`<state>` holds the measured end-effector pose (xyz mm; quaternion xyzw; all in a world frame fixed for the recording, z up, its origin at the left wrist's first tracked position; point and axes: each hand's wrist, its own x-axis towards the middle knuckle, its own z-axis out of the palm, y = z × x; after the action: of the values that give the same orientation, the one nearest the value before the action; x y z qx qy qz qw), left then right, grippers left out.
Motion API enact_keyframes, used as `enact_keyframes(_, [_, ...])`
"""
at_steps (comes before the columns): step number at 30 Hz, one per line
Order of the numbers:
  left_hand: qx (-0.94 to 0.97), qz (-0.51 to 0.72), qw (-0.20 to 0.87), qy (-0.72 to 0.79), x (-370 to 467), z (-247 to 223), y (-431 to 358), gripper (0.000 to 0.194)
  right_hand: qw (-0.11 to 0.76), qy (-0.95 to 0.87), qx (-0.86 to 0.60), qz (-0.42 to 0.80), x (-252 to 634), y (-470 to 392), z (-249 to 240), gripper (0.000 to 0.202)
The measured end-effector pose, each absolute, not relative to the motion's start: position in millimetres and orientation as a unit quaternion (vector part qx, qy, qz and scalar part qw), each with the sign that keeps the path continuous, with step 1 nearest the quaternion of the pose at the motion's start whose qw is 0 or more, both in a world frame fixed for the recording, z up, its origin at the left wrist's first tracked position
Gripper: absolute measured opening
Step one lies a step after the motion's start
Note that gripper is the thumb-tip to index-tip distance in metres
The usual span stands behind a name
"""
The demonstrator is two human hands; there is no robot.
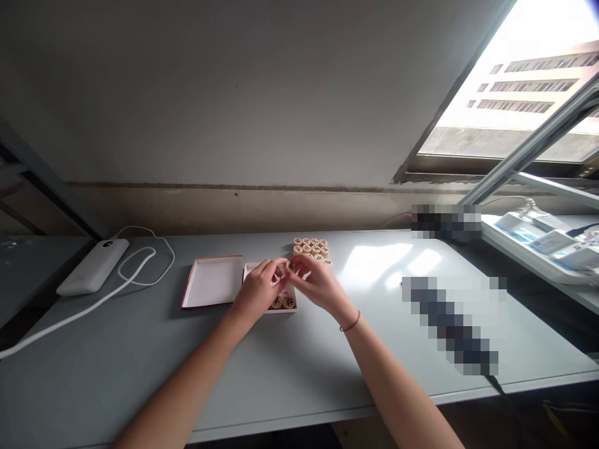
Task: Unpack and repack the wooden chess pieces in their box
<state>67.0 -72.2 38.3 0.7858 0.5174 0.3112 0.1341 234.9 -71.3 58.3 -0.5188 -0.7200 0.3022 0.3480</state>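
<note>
Both hands meet above an open shallow box (pixel 282 310) that has round wooden pieces with dark characters (pixel 289 302) along its front side. A small round piece (pixel 290 266) is pinched in the fingers of my right hand (pixel 316 280). My left hand (pixel 262 287) is closed beside it, its fingertips near the same piece; what it holds, if anything, is too small to make out. Just behind the hands, round pieces with red characters (pixel 306 249) stand in rows on the grey table, with some dark-marked ones in front. The box lid (pixel 215 282) lies left of the box, inner side up.
A white power bank (pixel 93 268) with a white cable (pixel 79 317) is on the left of the table (pixel 281 374). Blurred dark objects lie on the right side. A white tray (pixel 543 249) with boxes stands at the far right, near the window.
</note>
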Motion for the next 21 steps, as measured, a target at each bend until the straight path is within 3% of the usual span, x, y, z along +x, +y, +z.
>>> enact_keyframes(3, [0.787,0.217,0.122,0.564,52.0,50.8,-68.4,0.04,0.324,-0.679,-0.63,0.194,262.2,-59.0,56.7,0.015])
enact_keyframes(6, [0.753,0.144,0.101,0.634,33.3,60.5,-63.7,0.034,0.256,-0.651,-0.706,0.113,289.2,-46.6,50.4,0.011])
enact_keyframes(11, [0.737,0.046,0.157,0.656,16.3,60.2,-59.4,0.044,0.178,-0.642,-0.736,0.121,300.4,-40.5,38.4,0.02])
enact_keyframes(15, [0.732,0.042,0.174,0.658,14.3,53.3,-57.7,0.05,0.137,-0.633,-0.752,0.122,296.0,-40.3,33.7,0.022])
enact_keyframes(21, [0.735,0.068,0.171,0.652,12.1,47.6,-55.1,0.049,0.168,-0.633,-0.748,0.106,296.3,-36.0,26.3,0.024])
